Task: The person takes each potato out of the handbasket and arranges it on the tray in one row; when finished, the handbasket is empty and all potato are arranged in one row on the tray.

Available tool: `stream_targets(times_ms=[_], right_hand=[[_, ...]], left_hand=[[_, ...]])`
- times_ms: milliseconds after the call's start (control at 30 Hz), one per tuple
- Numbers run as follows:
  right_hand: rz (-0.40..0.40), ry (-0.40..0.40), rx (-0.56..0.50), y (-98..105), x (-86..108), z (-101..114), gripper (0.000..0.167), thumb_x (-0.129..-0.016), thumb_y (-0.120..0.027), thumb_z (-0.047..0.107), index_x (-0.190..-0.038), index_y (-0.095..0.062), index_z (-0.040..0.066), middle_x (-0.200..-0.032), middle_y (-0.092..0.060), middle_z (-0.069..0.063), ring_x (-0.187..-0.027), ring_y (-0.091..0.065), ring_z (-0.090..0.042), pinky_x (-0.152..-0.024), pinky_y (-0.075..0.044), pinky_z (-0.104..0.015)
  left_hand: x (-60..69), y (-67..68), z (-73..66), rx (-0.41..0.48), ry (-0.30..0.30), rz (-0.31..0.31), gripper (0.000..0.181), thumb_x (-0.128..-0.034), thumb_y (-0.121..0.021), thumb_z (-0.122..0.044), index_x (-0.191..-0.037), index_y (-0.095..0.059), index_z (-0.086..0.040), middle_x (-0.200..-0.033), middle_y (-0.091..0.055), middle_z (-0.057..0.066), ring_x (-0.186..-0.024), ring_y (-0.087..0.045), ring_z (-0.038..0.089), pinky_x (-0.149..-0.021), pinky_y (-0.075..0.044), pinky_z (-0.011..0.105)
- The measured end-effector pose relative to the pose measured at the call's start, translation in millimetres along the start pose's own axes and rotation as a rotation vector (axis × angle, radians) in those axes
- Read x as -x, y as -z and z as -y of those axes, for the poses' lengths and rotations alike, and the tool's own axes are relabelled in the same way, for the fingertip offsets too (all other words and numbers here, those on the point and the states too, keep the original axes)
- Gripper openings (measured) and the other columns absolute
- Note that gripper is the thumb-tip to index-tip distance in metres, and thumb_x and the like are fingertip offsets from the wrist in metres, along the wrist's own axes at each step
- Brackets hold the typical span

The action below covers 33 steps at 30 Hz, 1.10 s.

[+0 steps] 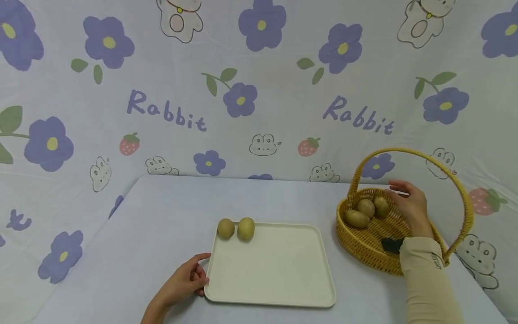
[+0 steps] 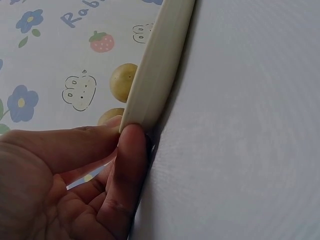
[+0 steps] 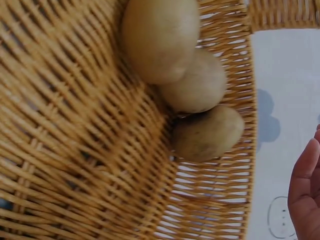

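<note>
Head view: left hand (image 1: 187,277) pinches the tray (image 1: 279,267) by its left rim; right hand (image 1: 410,205) hangs relaxed over the basket (image 1: 364,255), potatoes (image 1: 366,209) at its left. I judge them firm, fairly heavy, best gripped round their middles.

Cloth (image 1: 170,72): white, across the top of the frame
Flowers (image 1: 261,25): purple, yellow middles
Strawberries (image 1: 129,145): pink, green tops
Rabbit words (image 1: 167,111): purple, upper half
Desk (image 1: 174,207): pale, bottom middle
</note>
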State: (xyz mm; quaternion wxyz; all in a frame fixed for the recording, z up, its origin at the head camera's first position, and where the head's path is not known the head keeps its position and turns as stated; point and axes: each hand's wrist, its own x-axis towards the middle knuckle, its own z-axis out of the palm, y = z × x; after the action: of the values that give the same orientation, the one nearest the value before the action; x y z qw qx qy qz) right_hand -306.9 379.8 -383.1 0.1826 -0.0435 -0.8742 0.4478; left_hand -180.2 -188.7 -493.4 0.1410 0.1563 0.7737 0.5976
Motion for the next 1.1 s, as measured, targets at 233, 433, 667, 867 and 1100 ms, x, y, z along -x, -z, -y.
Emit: stream_targets(times_ms=[233, 433, 667, 867, 1100], right_hand=[[0.185, 0.052, 0.061, -14, 2.4, -17, 0.046, -0.092, -0.060, 0.027, -0.124, -0.053, -0.004, -0.116, -0.056, -0.022, -0.099, -0.054, -0.027, -0.077, -0.049, -0.035], [0.562, 0.107, 0.091, -27, 5.2, -27, 0.048, -0.095, -0.054, 0.017, -0.132, -0.042, -0.011, -0.129, -0.046, -0.033, -0.117, -0.045, -0.043, -0.089, -0.046, -0.040], [0.683, 0.187, 0.171, -38, 2.1, -28, 0.051, -0.092, -0.057, 0.014, -0.134, -0.041, -0.008, -0.136, -0.039, -0.031, -0.127, -0.030, -0.050, -0.098, -0.032, -0.060], [0.734, 0.242, 0.125, -44, 0.8, -29, 0.051, -0.087, -0.063, 0.007, -0.130, -0.042, -0.011, -0.132, -0.040, -0.035, -0.121, -0.037, -0.049, -0.091, -0.041, -0.051], [0.733, 0.226, 0.119, -45, 0.4, -30, 0.046, -0.081, -0.066, 0.003, -0.118, -0.044, -0.010, -0.124, -0.040, -0.035, -0.115, -0.041, -0.051, -0.082, -0.047, -0.042]], left_hand=[[-0.1, -0.9, 0.8, 0.000, -0.007, 0.002, 0.064, -0.0867, -0.061, 0.001, -0.141, -0.028, 0.007, -0.080, -0.049, 0.009, -0.061, -0.054, 0.013, -0.056, -0.054, 0.028], [0.2, -1.9, 0.9, -0.002, -0.019, 0.001, 0.063, -0.0870, -0.061, 0.000, -0.140, -0.028, 0.007, -0.080, -0.050, 0.010, -0.060, -0.054, 0.013, -0.056, -0.054, 0.028], [1.3, -2.2, -0.9, -0.019, -0.013, -0.009, 0.063, -0.0866, -0.062, 0.000, -0.140, -0.030, 0.006, -0.080, -0.050, 0.010, -0.060, -0.054, 0.013, -0.056, -0.054, 0.027], [1.6, -1.2, 0.7, -0.009, -0.012, -0.008, 0.063, -0.0865, -0.062, 0.001, -0.140, -0.029, 0.006, -0.081, -0.050, 0.010, -0.060, -0.054, 0.013, -0.056, -0.054, 0.028], [2.5, -0.4, 0.1, -0.016, -0.020, -0.009, 0.063, -0.0862, -0.062, 0.001, -0.140, -0.029, 0.007, -0.080, -0.050, 0.010, -0.060, -0.054, 0.013, -0.056, -0.053, 0.027]])
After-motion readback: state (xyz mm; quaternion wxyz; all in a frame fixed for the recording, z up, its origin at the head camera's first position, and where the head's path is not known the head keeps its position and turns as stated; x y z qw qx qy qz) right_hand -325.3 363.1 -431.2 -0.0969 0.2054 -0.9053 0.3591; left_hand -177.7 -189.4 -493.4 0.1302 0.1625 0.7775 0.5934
